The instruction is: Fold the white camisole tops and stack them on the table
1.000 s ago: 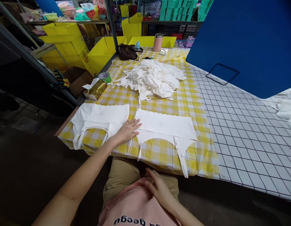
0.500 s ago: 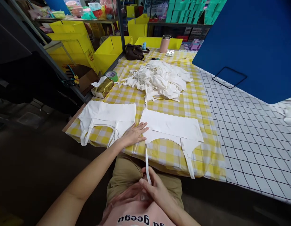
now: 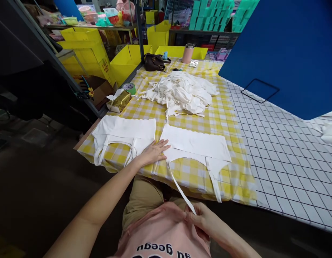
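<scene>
Near the front edge of the surface [image 3: 182, 120], my left hand [image 3: 152, 153] presses flat, fingers released, on the white garment [image 3: 195, 143]; my right hand [image 3: 202, 218] pinches its strap [image 3: 179, 186] taut. Pulling harder could drag the garment off.

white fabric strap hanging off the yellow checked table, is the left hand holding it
No, the right hand pinches the white fabric strap; the left hand lies flat on the table.

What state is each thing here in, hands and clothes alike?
Left hand: flat, pressing the near white garment.
Right hand: pinching a white strap, pulled taut.
Near white garment: spread flat.
Left white garment: spread flat.
Heap of white garments: tangled.
Pink tumbler: upright, lidded.
</scene>
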A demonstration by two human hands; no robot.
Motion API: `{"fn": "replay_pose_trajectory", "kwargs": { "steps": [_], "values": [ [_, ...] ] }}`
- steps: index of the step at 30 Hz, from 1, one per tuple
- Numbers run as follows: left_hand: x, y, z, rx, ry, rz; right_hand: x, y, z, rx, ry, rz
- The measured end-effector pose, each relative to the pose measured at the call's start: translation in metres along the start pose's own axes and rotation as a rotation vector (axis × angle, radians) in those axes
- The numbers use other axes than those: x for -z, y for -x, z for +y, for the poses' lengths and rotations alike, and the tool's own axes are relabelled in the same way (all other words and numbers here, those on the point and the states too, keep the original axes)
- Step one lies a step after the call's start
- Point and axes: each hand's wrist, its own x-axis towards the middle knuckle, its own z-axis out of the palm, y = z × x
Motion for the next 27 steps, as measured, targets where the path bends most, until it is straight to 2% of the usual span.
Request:
{"fn": "replay_pose_trajectory", "kwargs": {
  "steps": [3, 5, 8, 10, 13, 15, 19, 21, 24, 27],
  "values": [
    [0.002, 0.000, 0.000, 0.006, 0.002, -0.008, 0.002, 0.006, -0.005, -0.047, -0.293, -0.121],
    [0.001, 0.000, -0.002, 0.001, 0.003, -0.005, 0.003, 0.010, -0.008, -0.081, -0.402, -0.230],
    [-0.002, -0.001, -0.004, -0.010, 0.005, 0.006, 0.004, 0.015, -0.012, -0.012, -0.487, -0.417],
    [-0.004, 0.000, -0.001, -0.009, -0.002, 0.039, 0.006, 0.015, -0.016, 0.048, -0.530, -0.488],
    [-0.004, 0.008, 0.016, -0.011, 0.025, 0.126, 0.009, 0.012, -0.024, 0.073, -0.582, -0.491],
    [0.000, 0.020, 0.036, -0.077, 0.125, 0.140, 0.011, 0.011, -0.031, 0.084, -0.625, -0.497],
    [0.005, 0.044, 0.082, -0.388, 0.437, 0.020, 0.010, 0.011, -0.048, 0.084, -0.661, -0.580],
    [-0.001, 0.049, 0.098, -0.472, 0.585, -0.013, 0.009, 0.012, -0.055, 0.073, -0.649, -0.615],
    [-0.016, 0.047, 0.106, -0.420, 0.719, 0.019, 0.015, 0.016, -0.063, 0.090, -0.658, -0.578],
    [-0.025, 0.045, 0.102, -0.295, 0.724, 0.012, 0.028, 0.020, -0.068, 0.140, -0.701, -0.441]
  ]
}}
